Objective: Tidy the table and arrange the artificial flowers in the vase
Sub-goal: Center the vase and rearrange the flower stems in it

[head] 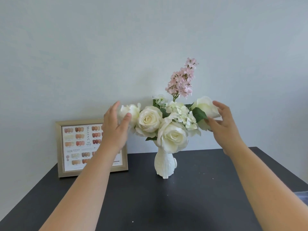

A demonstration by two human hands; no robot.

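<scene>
Both forearms reach over the dark table to the white vase at 12 o'clock, left hand and right hand spread open, loosely cupping the outer roses at 9 and 3, looks like final fluffing, so next just gentle nudges to even things out.

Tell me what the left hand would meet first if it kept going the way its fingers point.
Probably only the wall. The left hand has fingers angled up and away, beside the leftmost white rose, which its thumb nearly touches. Depth is unclear.
</scene>
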